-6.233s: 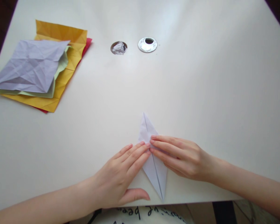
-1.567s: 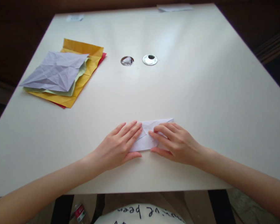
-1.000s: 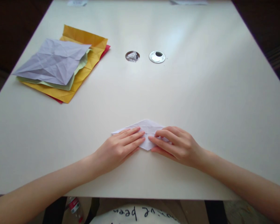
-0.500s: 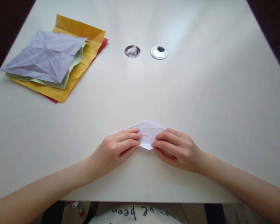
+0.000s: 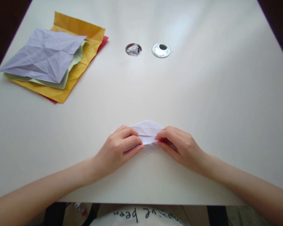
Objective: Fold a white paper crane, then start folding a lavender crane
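Pinching a folded white paper (image 5: pixel 148 131) along its near side between thumbs and curled fingers, the left hand (image 5: pixel 120 142) and right hand (image 5: pixel 179 144) hold it from either side at the near middle of a glossy white table (image 5: pixel 214 94). Farther off sits a round silver metal ring (image 5: pixel 160 52). At far left, a creased lavender paper sheet (image 5: pixel 44 55) tops a pale green sheet (image 5: pixel 77 56), a yellow sheet (image 5: pixel 86 56) and a red sheet (image 5: pixel 103 43).

A white desk (image 5: pixel 214 91) spreads beneath and well beyond the hands (image 5: pixel 122 144). Ahead of them it has two round holes (image 5: pixel 163 47), the right one with a silver ring (image 5: pixel 157 51); beyond lies a pale sheen (image 5: pixel 179 26). Dark uprights (image 5: pixel 217 216) show below the edge (image 5: pixel 153 204) nearest the hands.
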The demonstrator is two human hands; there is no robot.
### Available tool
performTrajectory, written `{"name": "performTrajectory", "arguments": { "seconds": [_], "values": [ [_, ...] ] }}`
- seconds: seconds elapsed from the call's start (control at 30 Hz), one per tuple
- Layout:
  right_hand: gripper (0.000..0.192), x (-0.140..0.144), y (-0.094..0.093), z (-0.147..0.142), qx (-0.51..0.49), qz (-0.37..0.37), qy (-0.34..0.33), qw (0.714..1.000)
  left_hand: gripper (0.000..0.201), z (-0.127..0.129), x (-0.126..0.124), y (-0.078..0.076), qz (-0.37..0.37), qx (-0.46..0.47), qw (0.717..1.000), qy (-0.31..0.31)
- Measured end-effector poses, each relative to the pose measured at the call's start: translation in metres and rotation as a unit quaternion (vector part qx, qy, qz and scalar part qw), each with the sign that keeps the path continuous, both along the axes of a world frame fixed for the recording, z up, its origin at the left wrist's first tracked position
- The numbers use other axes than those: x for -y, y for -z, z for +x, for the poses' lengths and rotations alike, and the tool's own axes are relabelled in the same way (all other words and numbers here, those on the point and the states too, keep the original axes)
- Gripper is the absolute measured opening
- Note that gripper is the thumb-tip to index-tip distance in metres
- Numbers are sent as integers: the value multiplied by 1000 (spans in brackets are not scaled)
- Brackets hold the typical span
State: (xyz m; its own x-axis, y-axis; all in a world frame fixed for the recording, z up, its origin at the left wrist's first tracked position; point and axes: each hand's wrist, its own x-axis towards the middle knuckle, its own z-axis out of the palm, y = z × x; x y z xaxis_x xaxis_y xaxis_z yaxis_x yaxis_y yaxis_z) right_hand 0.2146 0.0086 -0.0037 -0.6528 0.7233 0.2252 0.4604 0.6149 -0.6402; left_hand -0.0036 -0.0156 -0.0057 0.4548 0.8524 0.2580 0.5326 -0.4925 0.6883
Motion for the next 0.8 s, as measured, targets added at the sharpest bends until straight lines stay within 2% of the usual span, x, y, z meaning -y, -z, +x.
{"name": "performTrajectory", "arguments": {
  "seconds": [0.23,0.43,0.53,0.6,0.73,0.8],
  "values": [
    [9,-2,-1,0,1,-5,-2,1000,6,5,-6,2,-46,-45,998,-8],
    [8,-2,-1,0,17,-6,0,1000,13,10,-5,3,-37,-75,996,-22],
    [4,-1,-1,1,17,-12,1,1000,9,12,-3,4,-47,-75,995,-46],
    [10,-1,0,2,13,-17,-1,1000,6,11,-3,4,-52,-74,995,-53],
    [2,-1,0,1,8,-22,7,1000,6,11,-4,4,-29,-78,996,-35],
    [7,-1,-1,-1,8,-32,14,999,9,11,-4,4,-23,-83,996,-27]
  ]
}}
